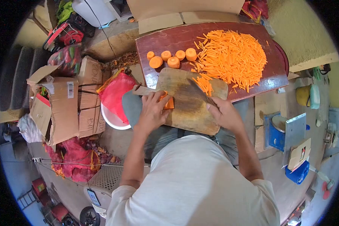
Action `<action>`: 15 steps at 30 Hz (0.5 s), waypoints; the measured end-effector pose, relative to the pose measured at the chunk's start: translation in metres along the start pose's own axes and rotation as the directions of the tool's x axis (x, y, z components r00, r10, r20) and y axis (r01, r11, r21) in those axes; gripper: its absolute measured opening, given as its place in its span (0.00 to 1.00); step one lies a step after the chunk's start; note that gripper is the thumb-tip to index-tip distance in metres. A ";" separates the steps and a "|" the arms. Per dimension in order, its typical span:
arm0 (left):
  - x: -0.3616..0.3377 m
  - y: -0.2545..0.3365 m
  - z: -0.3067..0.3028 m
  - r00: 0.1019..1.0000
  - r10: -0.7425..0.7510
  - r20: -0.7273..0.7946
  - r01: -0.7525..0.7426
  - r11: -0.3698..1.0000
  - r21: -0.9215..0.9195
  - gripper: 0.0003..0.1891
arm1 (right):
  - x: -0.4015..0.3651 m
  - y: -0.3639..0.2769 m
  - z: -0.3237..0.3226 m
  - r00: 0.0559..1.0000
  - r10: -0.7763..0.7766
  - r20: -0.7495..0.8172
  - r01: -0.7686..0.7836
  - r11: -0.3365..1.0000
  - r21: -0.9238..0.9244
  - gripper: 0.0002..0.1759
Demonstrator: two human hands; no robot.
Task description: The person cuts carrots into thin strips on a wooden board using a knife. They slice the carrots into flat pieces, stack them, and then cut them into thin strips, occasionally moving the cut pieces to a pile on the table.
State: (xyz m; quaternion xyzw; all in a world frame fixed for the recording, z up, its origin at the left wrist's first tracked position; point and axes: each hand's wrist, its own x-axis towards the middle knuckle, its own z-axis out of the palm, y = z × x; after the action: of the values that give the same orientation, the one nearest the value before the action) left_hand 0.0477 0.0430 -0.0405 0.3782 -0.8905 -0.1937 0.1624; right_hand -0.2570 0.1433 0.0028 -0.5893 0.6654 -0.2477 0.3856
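A worn wooden cutting board (190, 118) lies across my lap. On its left side my left hand (153, 111) has its fingers curled over a cut piece of carrot (170, 103), which they partly hide. My right hand (225, 116) grips a knife (200, 90) by its handle, the blade slanting up and left over the board. Against the blade rests a small bunch of carrot sticks (205, 83). Beyond the board, a big heap of carrot sticks (233, 56) covers the right part of a dark red table (154, 43). Several short carrot chunks (173, 61) stand to the left of that heap.
Left of the board, a red mesh sack (118, 94) sits in a white basin (116, 123). Cardboard boxes (66, 107) stand farther left. Near my left elbow is a perforated plastic chair (105, 179). A blue container (277, 132) is on the right side.
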 end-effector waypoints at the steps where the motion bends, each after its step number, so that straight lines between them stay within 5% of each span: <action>1: 0.002 -0.001 -0.002 1.000 0.005 0.027 -0.005 1.000 -0.003 0.33 | -0.004 0.003 0.006 0.999 -0.040 0.001 0.040 0.999 0.025 0.15; 5: 0.014 0.001 -0.009 0.990 0.055 0.130 -0.054 0.998 -0.014 0.31 | -0.020 -0.004 0.017 0.996 0.027 0.083 -0.035 0.995 0.090 0.14; 15: 0.043 0.030 0.047 0.991 0.111 -0.080 -0.112 0.994 0.001 0.16 | -0.033 -0.004 0.020 1.000 0.006 -0.007 -0.006 0.999 0.049 0.14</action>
State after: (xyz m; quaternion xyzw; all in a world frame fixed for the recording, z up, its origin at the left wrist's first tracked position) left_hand -0.0192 0.0410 -0.0620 0.3349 -0.9027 -0.1708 0.2092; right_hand -0.2383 0.1768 0.0020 -0.5769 0.6623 -0.2647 0.3981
